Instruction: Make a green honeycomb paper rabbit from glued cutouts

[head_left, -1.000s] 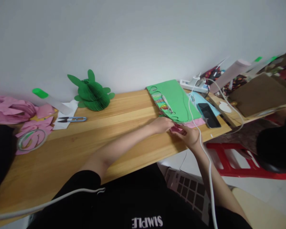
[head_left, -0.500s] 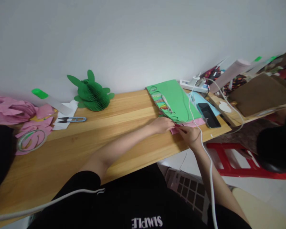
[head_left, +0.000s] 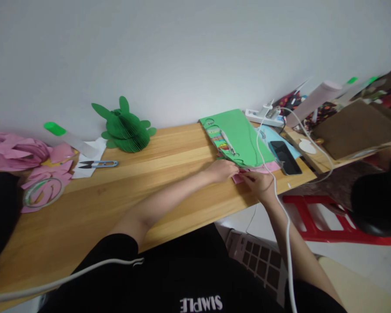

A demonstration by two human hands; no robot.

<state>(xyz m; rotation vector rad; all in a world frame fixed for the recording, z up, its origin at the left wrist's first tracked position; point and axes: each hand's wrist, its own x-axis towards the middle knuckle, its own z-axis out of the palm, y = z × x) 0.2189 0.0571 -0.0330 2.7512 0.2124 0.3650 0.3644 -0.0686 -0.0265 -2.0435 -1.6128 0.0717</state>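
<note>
Both hands meet near the right end of the wooden table point(head_left: 123, 204). My left hand point(head_left: 220, 169) rests on the tabletop with its fingers pinched on the edge of a pink paper sheet point(head_left: 239, 177). My right hand point(head_left: 260, 184) pinches the same pink sheet from the right side. The sheet pokes out from under a stack of green paper point(head_left: 244, 134), which lies just behind my fingers. A white cable point(head_left: 282, 208) runs over my right wrist.
A green honeycomb paper cactus point(head_left: 125, 126), small snips point(head_left: 97, 164), a tape roll point(head_left: 41, 192) and pink cut paper point(head_left: 15, 150) lie at the left. A black phone point(head_left: 285, 157), a power strip point(head_left: 263, 116) and a red stool point(head_left: 322, 217) are at the right.
My right hand has shifted slightly up and left, closing in on the pink sheet beside my left hand. My left hand has stayed in place.
</note>
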